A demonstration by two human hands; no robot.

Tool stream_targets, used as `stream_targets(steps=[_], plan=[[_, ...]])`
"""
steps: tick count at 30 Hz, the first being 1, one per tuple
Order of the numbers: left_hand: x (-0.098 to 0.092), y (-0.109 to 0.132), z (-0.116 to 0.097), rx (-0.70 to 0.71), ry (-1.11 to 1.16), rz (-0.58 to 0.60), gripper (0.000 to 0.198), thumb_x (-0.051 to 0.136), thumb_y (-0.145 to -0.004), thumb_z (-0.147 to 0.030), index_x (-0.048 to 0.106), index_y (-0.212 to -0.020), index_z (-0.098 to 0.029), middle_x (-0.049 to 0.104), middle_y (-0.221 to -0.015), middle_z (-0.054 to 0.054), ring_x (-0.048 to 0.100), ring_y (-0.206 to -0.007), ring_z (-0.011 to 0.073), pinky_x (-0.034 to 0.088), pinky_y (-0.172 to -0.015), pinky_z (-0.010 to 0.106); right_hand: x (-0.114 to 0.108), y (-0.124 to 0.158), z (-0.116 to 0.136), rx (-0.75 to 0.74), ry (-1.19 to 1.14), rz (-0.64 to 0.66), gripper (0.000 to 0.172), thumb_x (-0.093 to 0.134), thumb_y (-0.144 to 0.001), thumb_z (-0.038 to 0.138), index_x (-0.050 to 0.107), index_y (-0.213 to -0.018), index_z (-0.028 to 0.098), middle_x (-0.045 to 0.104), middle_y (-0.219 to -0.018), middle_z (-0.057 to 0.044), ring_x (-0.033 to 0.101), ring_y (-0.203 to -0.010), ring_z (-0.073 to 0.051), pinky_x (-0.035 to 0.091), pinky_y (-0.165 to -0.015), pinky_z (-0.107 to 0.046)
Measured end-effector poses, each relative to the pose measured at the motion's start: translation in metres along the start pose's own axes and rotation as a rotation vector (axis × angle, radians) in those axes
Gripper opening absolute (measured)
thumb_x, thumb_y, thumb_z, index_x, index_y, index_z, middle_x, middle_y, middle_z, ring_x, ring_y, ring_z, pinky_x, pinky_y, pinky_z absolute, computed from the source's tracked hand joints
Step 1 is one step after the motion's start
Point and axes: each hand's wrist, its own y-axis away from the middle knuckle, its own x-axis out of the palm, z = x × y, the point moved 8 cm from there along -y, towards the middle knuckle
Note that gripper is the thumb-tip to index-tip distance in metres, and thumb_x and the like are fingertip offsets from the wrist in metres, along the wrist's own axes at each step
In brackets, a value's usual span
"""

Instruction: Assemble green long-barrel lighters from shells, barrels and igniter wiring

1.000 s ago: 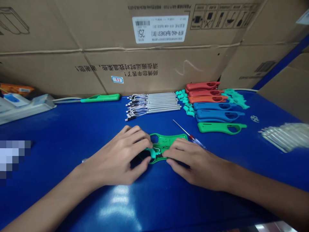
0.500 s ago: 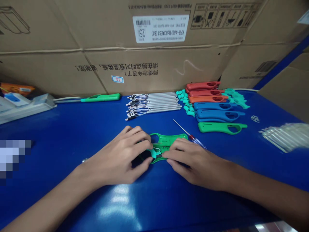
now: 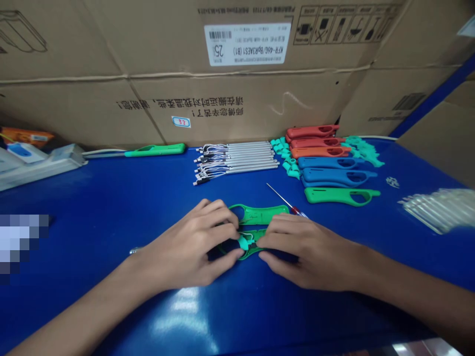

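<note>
The near green lighter shell half (image 3: 244, 256) lies hollow side up between my hands. A teal trigger (image 3: 243, 242) sits in it, beside a white wire and a small dark part. My left hand (image 3: 202, 242) is closed round the shell's left, looped end, thumb and fingertips by the trigger. My right hand (image 3: 300, 247) grips the right part of the same half, fingertips on the dark part and covering much of the shell. Just beyond lies the other green shell half (image 3: 261, 215), apart from the near one. A screwdriver (image 3: 296, 210) rests behind my right hand.
Metal tubes with wires (image 3: 248, 157) lie in a row at the back. To their right are teal pieces (image 3: 293, 169) and red, orange, blue and green shells (image 3: 332, 177). A green lighter (image 3: 159, 150), power strip (image 3: 48, 165) and clear tubes (image 3: 441, 210) flank them; cardboard (image 3: 148, 49) stands behind.
Both hands have shifted slightly right and toward me with the near shell half. A gap now shows between it and the far half, which has stayed about where it was.
</note>
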Motion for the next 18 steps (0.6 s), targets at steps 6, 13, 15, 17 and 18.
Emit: stream_targets(steps=[6,13,15,17,18], plan=[[0.0038,0.0000,-0.0071,0.013,0.088,0.026,0.008,0.064,-0.089,-0.026,0.067,-0.087,-0.019,0.065,-0.094,0.005,0.059,-0.091,0.0199,0.045,-0.091,0.040,-0.0013,0.0006,0.0047,-0.054,0.005,0.054,0.017,0.056,-0.091,0.019,0.068,-0.080,0.016,0.063,-0.070,-0.001,0.054,-0.068,-0.013,0.042,-0.068,-0.026],[0.0017,-0.0010,-0.0100,0.033,0.096,0.029,0.010,0.064,-0.089,-0.026,0.068,-0.093,-0.019,0.068,-0.087,0.004,0.060,-0.087,0.0207,0.044,-0.088,0.039,-0.0088,0.0007,0.0037,-0.044,0.016,-0.022,0.011,0.062,-0.089,0.025,0.068,-0.088,0.015,0.064,-0.082,-0.004,0.057,-0.078,-0.015,0.045,-0.075,-0.029],[0.0009,-0.0014,-0.0106,0.042,0.101,0.013,0.011,0.063,-0.089,-0.025,0.067,-0.097,-0.019,0.068,-0.087,0.004,0.059,-0.085,0.0201,0.044,-0.085,0.037,-0.0096,0.0009,0.0043,-0.049,0.022,-0.040,0.015,0.064,-0.088,0.028,0.068,-0.094,0.015,0.064,-0.091,-0.006,0.057,-0.083,-0.017,0.046,-0.079,-0.031],[0.0007,-0.0011,-0.0103,0.039,0.102,0.003,0.014,0.064,-0.088,-0.024,0.066,-0.101,-0.019,0.067,-0.087,0.004,0.059,-0.086,0.0200,0.043,-0.086,0.037,-0.0076,0.0010,0.0036,-0.044,0.029,-0.033,0.018,0.065,-0.088,0.030,0.069,-0.097,0.015,0.063,-0.096,-0.008,0.057,-0.087,-0.018,0.046,-0.082,-0.033],[0.0003,-0.0007,-0.0100,0.036,0.103,0.000,0.016,0.065,-0.088,-0.024,0.065,-0.103,-0.019,0.067,-0.088,0.004,0.059,-0.087,0.0201,0.043,-0.087,0.038,-0.0059,0.0011,0.0030,-0.042,0.029,-0.024,0.019,0.065,-0.088,0.030,0.069,-0.097,0.014,0.063,-0.096,-0.008,0.057,-0.088,-0.018,0.047,-0.082,-0.033]])
